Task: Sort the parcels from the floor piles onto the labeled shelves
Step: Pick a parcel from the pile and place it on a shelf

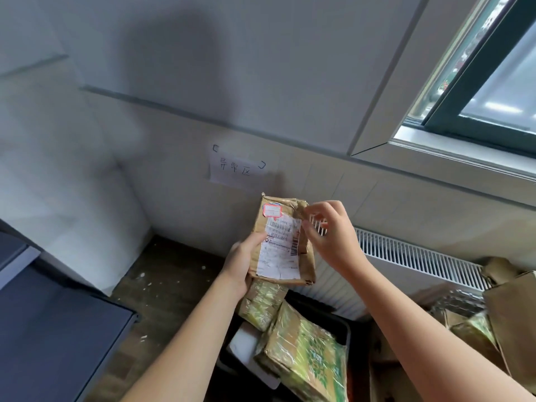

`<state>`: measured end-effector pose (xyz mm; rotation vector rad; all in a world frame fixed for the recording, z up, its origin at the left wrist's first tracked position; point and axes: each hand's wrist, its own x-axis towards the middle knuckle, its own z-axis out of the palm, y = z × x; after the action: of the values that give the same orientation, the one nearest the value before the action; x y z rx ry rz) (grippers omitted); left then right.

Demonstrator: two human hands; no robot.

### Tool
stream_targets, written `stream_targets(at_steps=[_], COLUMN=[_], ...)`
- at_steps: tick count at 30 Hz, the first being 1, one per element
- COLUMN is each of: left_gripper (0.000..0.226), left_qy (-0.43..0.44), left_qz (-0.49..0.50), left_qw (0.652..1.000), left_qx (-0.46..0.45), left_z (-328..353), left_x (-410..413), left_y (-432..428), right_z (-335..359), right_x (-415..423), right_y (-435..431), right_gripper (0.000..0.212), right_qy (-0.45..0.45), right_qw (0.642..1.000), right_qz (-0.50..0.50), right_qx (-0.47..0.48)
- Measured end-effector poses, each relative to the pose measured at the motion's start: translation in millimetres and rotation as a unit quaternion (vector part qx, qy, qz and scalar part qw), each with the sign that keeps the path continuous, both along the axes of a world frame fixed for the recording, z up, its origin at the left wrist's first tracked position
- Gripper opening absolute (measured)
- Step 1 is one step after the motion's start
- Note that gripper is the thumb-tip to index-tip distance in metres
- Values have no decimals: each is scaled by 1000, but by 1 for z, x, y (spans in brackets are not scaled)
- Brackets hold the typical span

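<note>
I hold a small brown cardboard parcel (282,242) upright in front of the wall, its white shipping label and a red-bordered sticker facing me. My left hand (242,262) grips its lower left side, thumb across the label's edge. My right hand (327,230) pinches the crumpled top right corner, fingers curled. Below them, parcels wrapped in green-printed tape (304,352) lie piled in a black bin (339,323).
A handwritten paper sign (236,168) is stuck to the wall above the parcel. A white radiator (412,256) runs along the wall at right, beneath a window (493,91). Brown boxes (510,309) stand at the right edge. A dark grey surface (52,329) fills the lower left.
</note>
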<state>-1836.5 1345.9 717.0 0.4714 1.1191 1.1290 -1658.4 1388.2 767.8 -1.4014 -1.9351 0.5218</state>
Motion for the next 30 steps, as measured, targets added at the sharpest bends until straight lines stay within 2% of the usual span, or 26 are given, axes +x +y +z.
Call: stream_targets(at_steps=[6, 10, 14, 17, 20, 24, 30], left_gripper=[53, 59, 70, 53, 57, 46, 44], left_qy=[3, 47, 166, 242, 286, 303, 326], left_qz=[-25, -2, 21, 60, 125, 192, 281], left_qw=[999, 999, 986, 968, 949, 932, 901], left_qx=[38, 22, 8, -13, -46, -55, -53], left_z=[16, 30, 48, 64, 78, 104, 136], left_x=[-15, -23, -32, -43, -62, -82, -90], left_y=[2, 2, 1, -5, -16, -44, -114], right_z=[25, 36, 44, 51, 62, 81, 105], right_x=[-28, -44, -68, -90, -114, -145, -176], right_y=[17, 19, 18, 13, 7, -5, -45], right_gripper=[47, 40, 36, 35, 36, 36, 37], right_qy=[8, 17, -1, -26, -23, -13, 13], right_qw=[994, 989, 991, 994, 996, 994, 978], right_qz=[-45, -68, -59, -25, 17, 89, 203], right_qx=[-104, -128, -122, -101, -83, -63, -43])
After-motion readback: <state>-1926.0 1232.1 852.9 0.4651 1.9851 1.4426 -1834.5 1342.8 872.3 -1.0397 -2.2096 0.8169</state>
